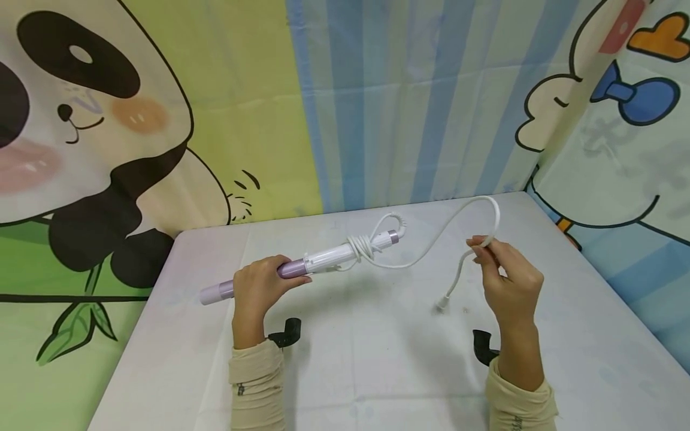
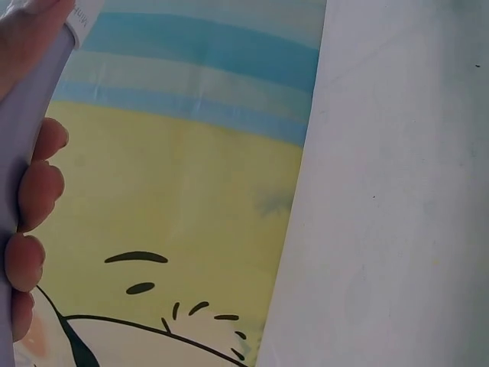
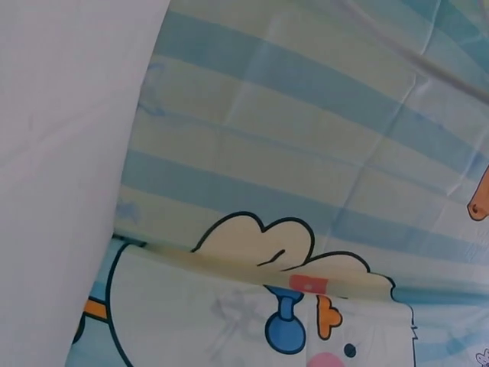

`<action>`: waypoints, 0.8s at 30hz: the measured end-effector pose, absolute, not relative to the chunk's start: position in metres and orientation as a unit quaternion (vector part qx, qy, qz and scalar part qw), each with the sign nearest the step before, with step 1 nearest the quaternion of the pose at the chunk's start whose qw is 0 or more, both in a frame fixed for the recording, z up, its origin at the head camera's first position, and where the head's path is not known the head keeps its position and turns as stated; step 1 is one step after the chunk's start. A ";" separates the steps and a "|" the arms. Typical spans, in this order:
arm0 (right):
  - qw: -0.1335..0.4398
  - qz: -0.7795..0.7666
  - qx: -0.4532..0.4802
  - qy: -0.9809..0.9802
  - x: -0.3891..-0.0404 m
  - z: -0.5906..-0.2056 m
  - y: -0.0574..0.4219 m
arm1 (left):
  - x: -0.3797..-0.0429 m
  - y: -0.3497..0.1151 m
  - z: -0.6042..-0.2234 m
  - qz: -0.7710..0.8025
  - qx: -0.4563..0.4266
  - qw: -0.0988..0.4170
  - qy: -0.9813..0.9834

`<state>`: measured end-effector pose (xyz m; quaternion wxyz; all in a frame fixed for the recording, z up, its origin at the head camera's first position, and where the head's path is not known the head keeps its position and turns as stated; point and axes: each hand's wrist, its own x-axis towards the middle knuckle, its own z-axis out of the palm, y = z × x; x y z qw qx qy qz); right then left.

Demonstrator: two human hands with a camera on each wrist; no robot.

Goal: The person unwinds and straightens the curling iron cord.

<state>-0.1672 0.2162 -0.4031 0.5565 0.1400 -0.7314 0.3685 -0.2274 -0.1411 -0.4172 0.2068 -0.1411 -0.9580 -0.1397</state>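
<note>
A purple-and-white curling wand slants across the head view, with turns of white power cord wound round its white handle. My left hand grips its purple part; in the left wrist view the fingers curl round the purple barrel. From the handle a loose length of cord runs right and arches up to my right hand, where thumb and fingertips pinch it. Below that pinch hangs the cord's end with its white plug. A blurred stretch of cord crosses the right wrist view.
A white-covered table lies under both hands. Behind it hangs a striped, cartoon-printed curtain, and another printed sheet stands along the right side. Black wrist-camera mounts stick out beside both wrists.
</note>
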 end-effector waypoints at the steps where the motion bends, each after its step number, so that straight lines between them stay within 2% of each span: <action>1: 0.565 0.377 0.133 -0.722 -0.167 -0.403 0.216 | -0.227 -0.142 -0.417 -0.139 -0.137 0.202 -0.960; 8: 0.614 0.442 0.091 -0.648 -0.167 -0.398 0.214 | -0.227 -0.146 -0.416 -0.134 -0.130 0.171 -0.967; 13: 0.652 0.496 0.046 -0.572 -0.168 -0.395 0.219 | -0.226 -0.148 -0.416 -0.127 -0.156 0.166 -0.965; 19: 0.677 0.469 -0.027 -0.566 -0.168 -0.393 0.227 | -0.226 -0.147 -0.416 -0.149 -0.195 0.175 -0.954; 24: 0.683 0.446 -0.057 -0.576 -0.166 -0.390 0.231 | -0.223 -0.145 -0.416 -0.163 -0.199 0.146 -0.955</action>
